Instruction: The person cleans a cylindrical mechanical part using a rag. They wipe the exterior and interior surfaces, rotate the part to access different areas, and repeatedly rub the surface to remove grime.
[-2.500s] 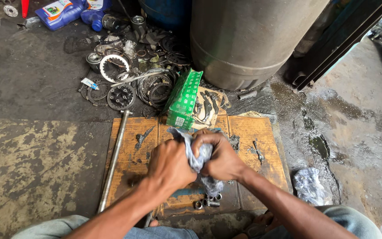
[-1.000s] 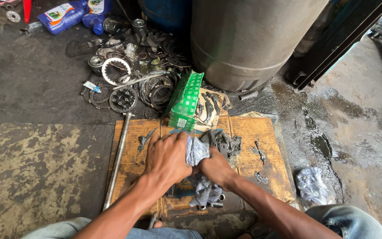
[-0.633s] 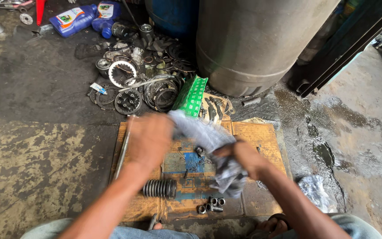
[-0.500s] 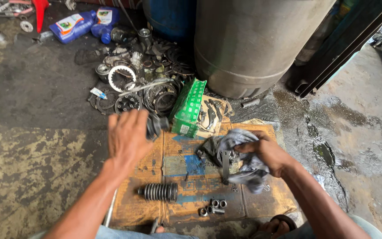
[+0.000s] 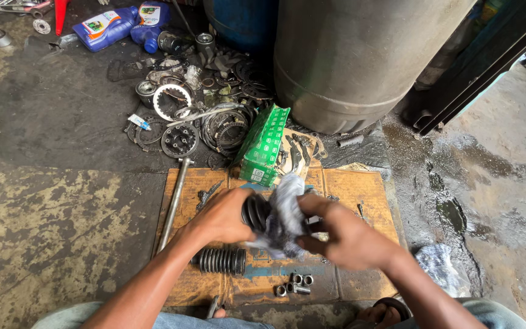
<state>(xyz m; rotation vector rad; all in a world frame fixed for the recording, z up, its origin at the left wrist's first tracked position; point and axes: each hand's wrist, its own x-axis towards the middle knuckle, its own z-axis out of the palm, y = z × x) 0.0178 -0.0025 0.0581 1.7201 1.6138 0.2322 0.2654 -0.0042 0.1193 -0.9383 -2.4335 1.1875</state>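
My left hand [image 5: 223, 214] grips a black ribbed rubber boot [image 5: 255, 212] above a brown cardboard sheet [image 5: 360, 189]. My right hand [image 5: 342, 234] is blurred and presses a grey rag [image 5: 284, 214] against that boot. A second ribbed rubber boot [image 5: 221, 260] lies on the cardboard just below my left wrist. Several small metal sleeves [image 5: 294, 284] sit near the cardboard's front edge.
A green box [image 5: 264, 145] stands at the cardboard's far edge beside a large grey drum [image 5: 360, 55]. Metal rings, discs and gears [image 5: 181, 125] litter the floor behind. A long steel rod [image 5: 174, 202] lies along the cardboard's left side. Blue oil bottles [image 5: 108, 25] lie far left. A plastic bag [image 5: 441, 268] lies right.
My left hand reached out to the far left of the cardboard and came back holding a ribbed boot. My right hand brought the rag onto it.
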